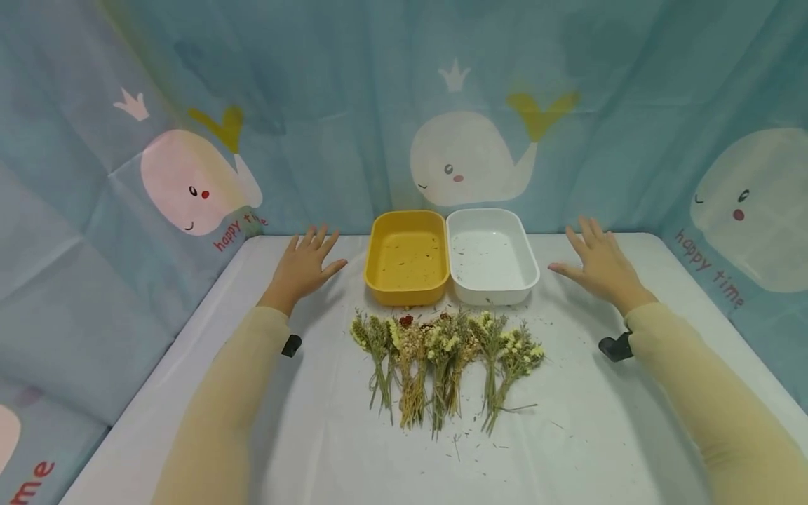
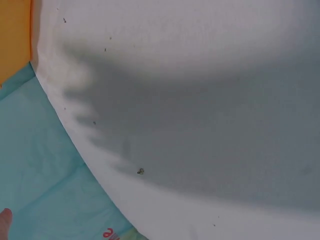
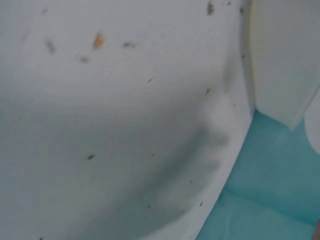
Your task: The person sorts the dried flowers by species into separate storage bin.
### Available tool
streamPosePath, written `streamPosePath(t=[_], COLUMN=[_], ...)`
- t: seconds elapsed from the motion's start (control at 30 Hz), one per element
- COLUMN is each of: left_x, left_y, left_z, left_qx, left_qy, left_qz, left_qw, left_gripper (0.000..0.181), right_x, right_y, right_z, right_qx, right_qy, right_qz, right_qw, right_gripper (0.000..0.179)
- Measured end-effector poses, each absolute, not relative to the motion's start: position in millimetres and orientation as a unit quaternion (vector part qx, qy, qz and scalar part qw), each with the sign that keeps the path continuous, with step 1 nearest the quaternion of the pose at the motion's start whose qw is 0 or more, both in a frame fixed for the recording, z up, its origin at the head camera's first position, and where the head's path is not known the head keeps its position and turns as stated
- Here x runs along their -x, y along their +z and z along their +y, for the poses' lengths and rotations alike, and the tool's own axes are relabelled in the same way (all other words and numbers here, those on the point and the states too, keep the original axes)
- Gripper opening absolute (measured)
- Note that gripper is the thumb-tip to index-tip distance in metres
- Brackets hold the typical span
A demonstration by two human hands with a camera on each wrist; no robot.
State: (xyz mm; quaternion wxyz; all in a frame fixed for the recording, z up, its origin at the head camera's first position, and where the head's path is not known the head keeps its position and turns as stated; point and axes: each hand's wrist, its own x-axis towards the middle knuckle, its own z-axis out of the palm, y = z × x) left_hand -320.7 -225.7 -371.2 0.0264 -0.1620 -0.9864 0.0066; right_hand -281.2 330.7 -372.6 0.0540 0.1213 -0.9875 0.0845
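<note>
My left hand [image 1: 306, 268] is held with fingers spread to the left of a yellow bin [image 1: 407, 289], holding nothing. On the other side, my right hand [image 1: 598, 261] spreads its fingers beside a white bin [image 1: 495, 289], also holding nothing. The two bins stand side by side, with small plant bits inside. In front of them lie several small bunches of dried flowers [image 1: 445, 344] in a row, heads toward the bins and stems toward me. In the left wrist view only a fingertip [image 2: 5, 220] shows, above the hand's shadow on the table.
A white cloth covers the table [image 1: 353, 463], with scattered plant crumbs near the bunches. Blue curtains [image 1: 328, 161] printed with whales rise directly behind the bins and along both sides. A black wrist strap piece [image 1: 615, 347] juts from the right sleeve.
</note>
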Motion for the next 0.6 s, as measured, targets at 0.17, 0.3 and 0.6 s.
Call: streamPosePath(t=[0.17, 0.3, 0.6], left_x=[315.7, 310.5, 303.6], left_y=[-373.6, -372.1, -374.9], left_z=[-225.2, -223.8, -223.8], left_qx=[0.164, 0.169, 0.167], left_qy=[-0.017, -0.043, -0.111], left_qz=[-0.986, -0.984, -0.978], left_qw=[0.036, 0.043, 0.05], left_gripper=[0.078, 0.078, 0.078], right_x=[275.8, 270.1, 255.7], right_y=[-369.1, -368.5, -375.0], right_z=[324.2, 321.3, 312.3], right_qx=[-0.133, -0.129, -0.142], right_qy=[0.103, 0.139, 0.179], right_qz=[-0.984, -0.981, -0.972], right_qw=[0.06, 0.052, 0.048], right_gripper=[0.096, 0.096, 0.096])
